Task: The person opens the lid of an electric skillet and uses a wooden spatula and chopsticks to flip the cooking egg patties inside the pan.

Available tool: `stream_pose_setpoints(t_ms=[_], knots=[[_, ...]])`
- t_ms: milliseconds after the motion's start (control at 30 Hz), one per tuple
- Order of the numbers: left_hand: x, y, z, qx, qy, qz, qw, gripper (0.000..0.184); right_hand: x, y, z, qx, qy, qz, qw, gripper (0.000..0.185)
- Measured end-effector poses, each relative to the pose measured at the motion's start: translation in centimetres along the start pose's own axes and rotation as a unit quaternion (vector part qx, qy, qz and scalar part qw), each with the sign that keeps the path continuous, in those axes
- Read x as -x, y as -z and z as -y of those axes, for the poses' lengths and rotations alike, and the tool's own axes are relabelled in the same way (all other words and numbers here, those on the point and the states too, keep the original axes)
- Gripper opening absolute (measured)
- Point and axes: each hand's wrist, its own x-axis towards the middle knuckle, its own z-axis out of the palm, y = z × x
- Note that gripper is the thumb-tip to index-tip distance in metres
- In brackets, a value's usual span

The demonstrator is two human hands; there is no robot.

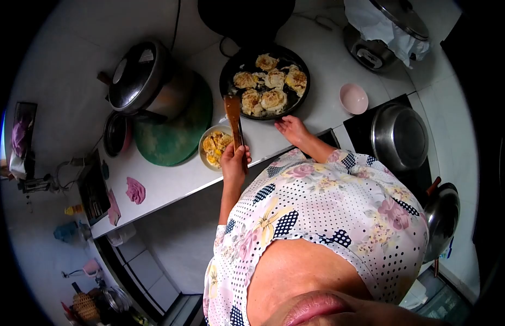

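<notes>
My left hand (235,161) is closed around a brown wooden spatula (232,113), its flat blade raised toward the pan. A dark thin stick runs alongside the spatula. Right beside this hand is a bowl (202,157) of cooked egg pieces (214,145); whether the hand touches it, I cannot tell. My right hand (294,130) is open, its fingers loosely apart, just below the near rim of a round black pan (228,73). Several browned fried eggs (274,79) lie in the pan. The pan's dark lid (246,19) stands raised behind it.
A green round board (173,141) and a large metal pot (154,81) stand to the left, near a pink cloth (135,191). To the right are a pink bowl (353,99), an upturned metal basin (399,137) and a cooker (366,51) with a white cloth.
</notes>
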Motion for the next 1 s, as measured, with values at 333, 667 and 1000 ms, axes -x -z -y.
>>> stream_pose_setpoints(t_ms=[333, 667, 1000], knots=[[-2.8, 1.8, 0.5, -0.309, -0.085, 0.009, 0.947, 0.023, 2.5, -3.2, 0.3, 0.016, 0.027, 0.026, 0.999, 0.021], [-3.5, 0.4, -2.6, -0.525, -0.248, -0.025, 0.814, 0.029, 2.9, -4.7, 0.3, -0.019, 0.037, 0.062, 0.997, 0.019], [-3.8, -1.1, -5.3, -0.574, -0.245, -0.015, 0.781, 0.026, 2.9, -5.5, 0.5, -0.045, 0.038, 0.059, 0.996, 0.024]])
